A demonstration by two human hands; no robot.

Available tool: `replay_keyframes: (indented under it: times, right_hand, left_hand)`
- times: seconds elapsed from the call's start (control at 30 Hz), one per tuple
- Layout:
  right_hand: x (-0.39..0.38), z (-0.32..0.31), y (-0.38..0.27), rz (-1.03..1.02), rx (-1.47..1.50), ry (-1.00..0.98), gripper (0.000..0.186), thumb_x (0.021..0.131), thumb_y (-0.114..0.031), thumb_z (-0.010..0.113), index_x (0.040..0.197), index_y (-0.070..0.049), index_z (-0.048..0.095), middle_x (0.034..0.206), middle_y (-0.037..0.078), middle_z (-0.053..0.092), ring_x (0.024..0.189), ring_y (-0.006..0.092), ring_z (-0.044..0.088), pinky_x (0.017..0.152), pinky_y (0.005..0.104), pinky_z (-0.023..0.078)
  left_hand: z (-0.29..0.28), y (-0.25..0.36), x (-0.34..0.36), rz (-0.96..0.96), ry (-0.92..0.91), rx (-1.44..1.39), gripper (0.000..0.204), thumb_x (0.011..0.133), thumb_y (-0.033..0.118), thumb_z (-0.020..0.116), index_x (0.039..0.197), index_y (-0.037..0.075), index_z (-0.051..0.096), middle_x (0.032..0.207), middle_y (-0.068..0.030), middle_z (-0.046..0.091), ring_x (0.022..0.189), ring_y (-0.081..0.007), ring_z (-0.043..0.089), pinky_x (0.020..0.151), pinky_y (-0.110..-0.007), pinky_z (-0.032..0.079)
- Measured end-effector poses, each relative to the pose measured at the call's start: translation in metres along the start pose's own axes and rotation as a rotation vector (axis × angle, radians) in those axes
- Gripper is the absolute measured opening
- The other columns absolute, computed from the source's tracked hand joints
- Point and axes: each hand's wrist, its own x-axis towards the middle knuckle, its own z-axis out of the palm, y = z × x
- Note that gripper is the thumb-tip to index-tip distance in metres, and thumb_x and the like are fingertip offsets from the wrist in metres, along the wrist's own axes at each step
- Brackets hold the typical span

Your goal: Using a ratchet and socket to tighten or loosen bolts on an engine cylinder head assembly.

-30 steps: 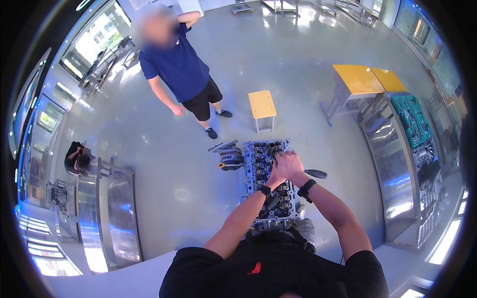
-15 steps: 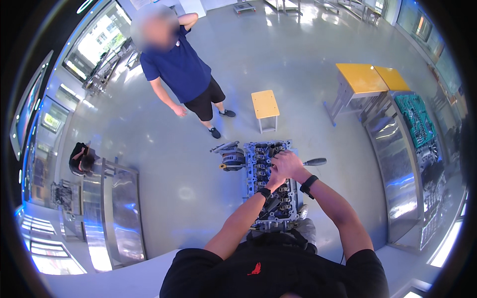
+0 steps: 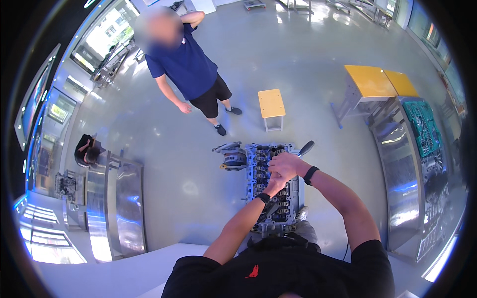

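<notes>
A grey metal engine cylinder head (image 3: 259, 171) with rows of valve parts stands on a stand in front of me. My right hand (image 3: 286, 165) is closed over its top middle, gripping a small tool or part that I cannot make out. My left hand (image 3: 275, 186) sits just below it, fingers closed against the same spot. Both wrists wear black bands. A black handle (image 3: 305, 148) sticks out at the engine's far right corner.
A person in a blue shirt and black shorts (image 3: 191, 74) stands beyond the engine. A small yellow stool (image 3: 272, 104) and yellow tables (image 3: 377, 82) stand on the glossy floor. Steel benches are at the left (image 3: 117, 208) and right (image 3: 405, 169).
My hands have shifted slightly toward the far end of the engine, and the black handle now points up to the right. The standing person has stayed in place.
</notes>
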Motion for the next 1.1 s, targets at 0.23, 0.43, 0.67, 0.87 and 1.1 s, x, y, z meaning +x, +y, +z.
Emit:
replay_keyframes:
  times: [0.23,0.43,0.67,0.87,1.1]
  right_hand:
    - [0.006,-0.003,0.011,-0.156,0.028,-0.012,0.034,0.074,-0.044,0.066,0.076,-0.011,0.061,0.077,0.004,0.058,0.078,0.0252,0.060,0.067,0.0397,0.049]
    - [0.006,0.001,0.017,-0.202,0.046,-0.024,0.035,0.075,-0.045,0.065,0.074,-0.010,0.061,0.075,0.005,0.058,0.075,0.0267,0.060,0.066,0.0405,0.049]
    - [0.009,0.006,0.018,-0.184,0.005,-0.016,0.032,0.073,-0.042,0.066,0.071,-0.011,0.060,0.069,0.004,0.056,0.069,0.0268,0.060,0.061,0.0408,0.047]
    - [0.007,0.005,0.019,-0.170,0.019,-0.018,0.032,0.073,-0.042,0.065,0.071,-0.011,0.059,0.070,0.005,0.057,0.069,0.0273,0.060,0.060,0.0408,0.047]
    - [0.005,0.004,0.005,0.061,0.002,-0.028,0.029,0.073,-0.040,0.065,0.069,-0.012,0.061,0.070,0.005,0.058,0.070,0.0270,0.061,0.061,0.0409,0.048]
  left_hand:
    - [0.002,0.001,0.000,-0.005,0.009,0.008,0.015,0.089,0.006,0.054,0.102,0.003,0.061,0.098,-0.0151,0.063,0.087,-0.0265,0.060,0.076,-0.038,0.048]
    - [0.002,0.003,0.001,-0.005,0.025,0.019,0.015,0.089,0.006,0.054,0.102,0.003,0.061,0.098,-0.0150,0.064,0.086,-0.0267,0.060,0.076,-0.038,0.048]
    - [0.002,0.000,0.004,-0.003,0.045,0.018,0.015,0.089,0.006,0.053,0.102,0.003,0.062,0.097,-0.0150,0.064,0.086,-0.0268,0.060,0.075,-0.038,0.049]
    - [0.003,0.000,0.004,-0.002,0.054,0.025,0.016,0.089,0.005,0.053,0.102,0.003,0.062,0.097,-0.0150,0.065,0.086,-0.0269,0.061,0.075,-0.038,0.049]
    - [0.001,0.001,0.004,-0.003,0.053,0.040,0.016,0.089,0.005,0.053,0.102,0.004,0.063,0.097,-0.0149,0.065,0.085,-0.0271,0.061,0.075,-0.038,0.049]
